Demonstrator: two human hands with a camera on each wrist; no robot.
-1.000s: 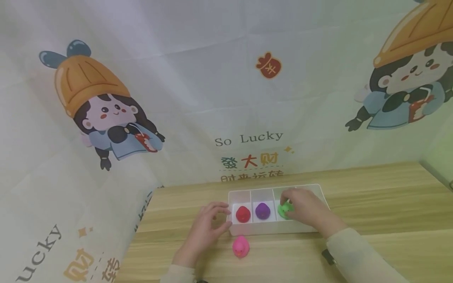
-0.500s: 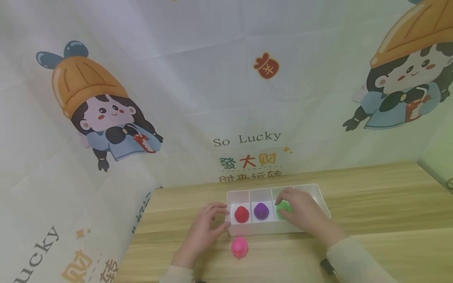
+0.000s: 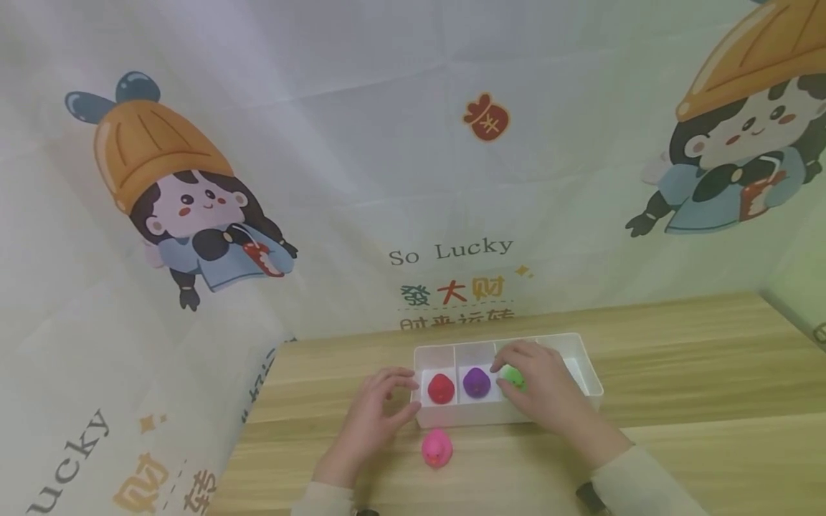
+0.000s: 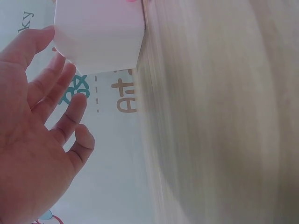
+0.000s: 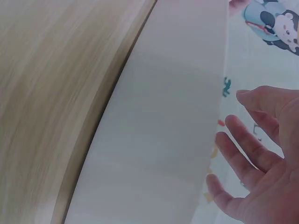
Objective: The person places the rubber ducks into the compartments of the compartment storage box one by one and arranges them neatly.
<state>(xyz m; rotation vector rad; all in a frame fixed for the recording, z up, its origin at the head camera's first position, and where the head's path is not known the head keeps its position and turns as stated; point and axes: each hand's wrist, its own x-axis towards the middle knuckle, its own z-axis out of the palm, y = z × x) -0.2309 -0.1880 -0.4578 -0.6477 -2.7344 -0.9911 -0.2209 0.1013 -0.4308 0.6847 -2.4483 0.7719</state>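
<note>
A long white divided box (image 3: 474,416) stands on the table. A red rubber duck (image 3: 441,388) sits in its leftmost compartment, a purple rubber duck (image 3: 477,383) in the one beside it, and a green rubber duck (image 3: 514,375) in the third, partly hidden by my right hand (image 3: 545,380). That hand hovers over the green duck, thumb and fingers spread apart and holding nothing. At the box's left end, my left hand (image 3: 374,408) touches the wall with fingertips, its fingers loosely bent. In front of the box sits a pink rubber duck (image 3: 437,448).
The wood-grain table (image 3: 684,373) reaches to a printed cloth backdrop (image 3: 348,229) behind and at the left. The rightmost compartment of the box lies beside and partly behind my right hand.
My right thumb and fingers have parted from the green duck, and the hand has shifted slightly left. The green duck stays in its compartment. My left hand keeps its place.
</note>
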